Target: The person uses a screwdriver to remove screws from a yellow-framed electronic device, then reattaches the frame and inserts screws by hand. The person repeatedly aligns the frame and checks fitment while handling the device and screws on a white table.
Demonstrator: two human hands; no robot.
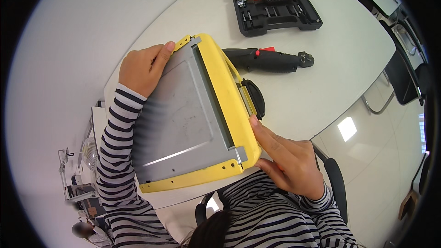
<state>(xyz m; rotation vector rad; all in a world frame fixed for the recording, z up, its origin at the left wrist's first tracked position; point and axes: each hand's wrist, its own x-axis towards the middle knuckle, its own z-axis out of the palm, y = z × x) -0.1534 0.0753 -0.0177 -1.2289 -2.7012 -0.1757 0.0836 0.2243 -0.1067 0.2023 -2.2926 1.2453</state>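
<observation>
Both hands [138,69] [287,163] flank yellow-framed appliance [183,115].

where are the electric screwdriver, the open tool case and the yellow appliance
electric screwdriver [268,59], head view, middle of its black handle
open tool case [275,11], head view, its tray of bits
yellow appliance [229,96], head view, its yellow front frame

Matt grey metal panel [183,115]; glossy yellow plastic frame [229,96]; smooth white table [321,82]
</observation>
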